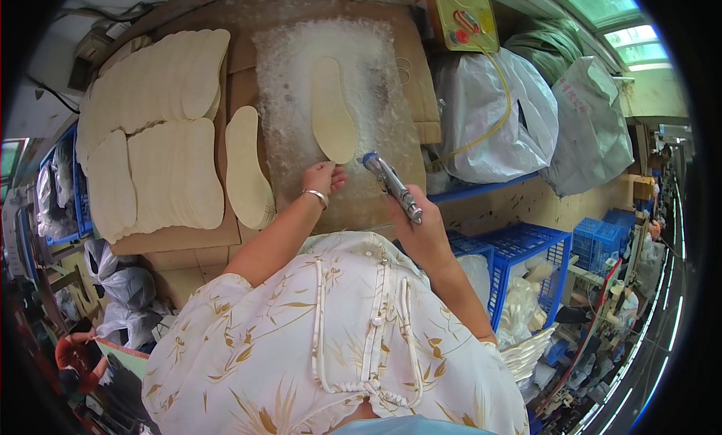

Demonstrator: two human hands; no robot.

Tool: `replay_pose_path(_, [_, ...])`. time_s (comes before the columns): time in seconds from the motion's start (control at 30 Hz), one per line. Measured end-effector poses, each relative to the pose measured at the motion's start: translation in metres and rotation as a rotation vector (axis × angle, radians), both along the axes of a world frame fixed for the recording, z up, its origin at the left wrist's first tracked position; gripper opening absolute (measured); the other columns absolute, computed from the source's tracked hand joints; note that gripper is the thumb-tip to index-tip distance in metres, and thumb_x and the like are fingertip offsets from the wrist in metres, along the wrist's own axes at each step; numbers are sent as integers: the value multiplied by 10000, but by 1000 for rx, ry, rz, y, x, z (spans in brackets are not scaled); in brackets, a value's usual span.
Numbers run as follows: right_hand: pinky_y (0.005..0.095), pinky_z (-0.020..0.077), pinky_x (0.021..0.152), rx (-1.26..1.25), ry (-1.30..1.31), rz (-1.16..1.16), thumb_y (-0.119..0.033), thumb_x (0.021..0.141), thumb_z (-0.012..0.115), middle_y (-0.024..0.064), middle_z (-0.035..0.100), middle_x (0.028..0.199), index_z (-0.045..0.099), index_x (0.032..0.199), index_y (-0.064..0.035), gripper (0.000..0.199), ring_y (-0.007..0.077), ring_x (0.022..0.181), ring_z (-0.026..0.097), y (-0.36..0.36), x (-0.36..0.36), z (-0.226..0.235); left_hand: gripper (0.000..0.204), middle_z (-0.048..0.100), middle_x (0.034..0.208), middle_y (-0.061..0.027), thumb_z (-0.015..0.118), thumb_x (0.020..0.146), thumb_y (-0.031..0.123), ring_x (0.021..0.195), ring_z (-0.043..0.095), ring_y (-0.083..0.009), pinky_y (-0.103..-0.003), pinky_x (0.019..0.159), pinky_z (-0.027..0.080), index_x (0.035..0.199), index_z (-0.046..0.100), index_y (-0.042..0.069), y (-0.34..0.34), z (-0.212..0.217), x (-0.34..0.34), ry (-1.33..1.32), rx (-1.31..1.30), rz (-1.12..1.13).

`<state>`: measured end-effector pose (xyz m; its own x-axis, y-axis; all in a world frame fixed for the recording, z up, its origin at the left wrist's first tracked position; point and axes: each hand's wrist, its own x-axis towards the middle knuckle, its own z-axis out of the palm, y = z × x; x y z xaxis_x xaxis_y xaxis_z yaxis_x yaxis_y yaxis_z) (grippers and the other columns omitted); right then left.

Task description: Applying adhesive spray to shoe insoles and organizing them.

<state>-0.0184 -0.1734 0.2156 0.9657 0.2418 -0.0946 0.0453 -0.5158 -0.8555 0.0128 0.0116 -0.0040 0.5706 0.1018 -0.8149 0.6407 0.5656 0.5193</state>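
The insole [333,109] lies long-ways, pointing away toward the far edge of the bench [353,209]. The left hand [322,177] touches its near end with loose fingers and is nearer. The right hand [423,228] grips a spray gun [391,185] just beside it.

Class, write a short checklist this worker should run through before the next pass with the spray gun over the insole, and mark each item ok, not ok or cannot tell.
1. Spray gun gripped in right hand: ok.
2. Nozzle aimed toward the insole: ok.
3. Insole lying flat on the crusted board: ok.
4. Left hand away from the nozzle: not ok, its fingers rest at the insole's near end, close to the tip.
5. Single insole and stacks off the spray area: ok.
6. Yellow hose unkinked: cannot tell.
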Motion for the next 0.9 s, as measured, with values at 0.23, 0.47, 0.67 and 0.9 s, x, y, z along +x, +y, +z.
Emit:
replay_pose_path(0.23, [358, 446, 561, -18, 47, 12, -149, 868, 640, 188, 592, 707, 541, 936, -23, 175, 358, 628, 580, -2, -11, 2, 156, 639, 947, -91, 535, 919, 160, 789, 659, -207, -301, 663, 539, 1015, 549, 37, 0, 0, -2, -17, -9, -12])
replay_pose_path(0.47, [365, 459, 577, -29, 62, -32, -133, 861, 642, 194, 600, 723, 536, 937, -24, 170, 378, 663, 594, -2, -16, 1, 231, 630, 988, -94, 506, 926, 132, 811, 657, -213, -304, 669, 538, 1131, 510, 26, 0, 3, -4, -12, -3, -23])
replay_pose_path(0.67, [378, 460, 580, -51, 75, -25, -142, 863, 641, 198, 601, 730, 532, 940, -25, 177, 394, 678, 592, -3, -15, 1, 262, 626, 1001, -91, 498, 920, 113, 816, 654, -215, -302, 667, 538, 1170, 490, 32, 1, 5, -5, -7, -12, -25])
replay_pose_path(0.9, [367, 457, 565, -37, 102, 2, -156, 865, 644, 190, 593, 707, 537, 934, -27, 181, 364, 630, 588, -2, -24, 4, 281, 621, 1000, -82, 491, 916, 100, 813, 649, -217, -303, 661, 544, 1193, 478, 53, 4, 3, -7, 0, -29, -29])
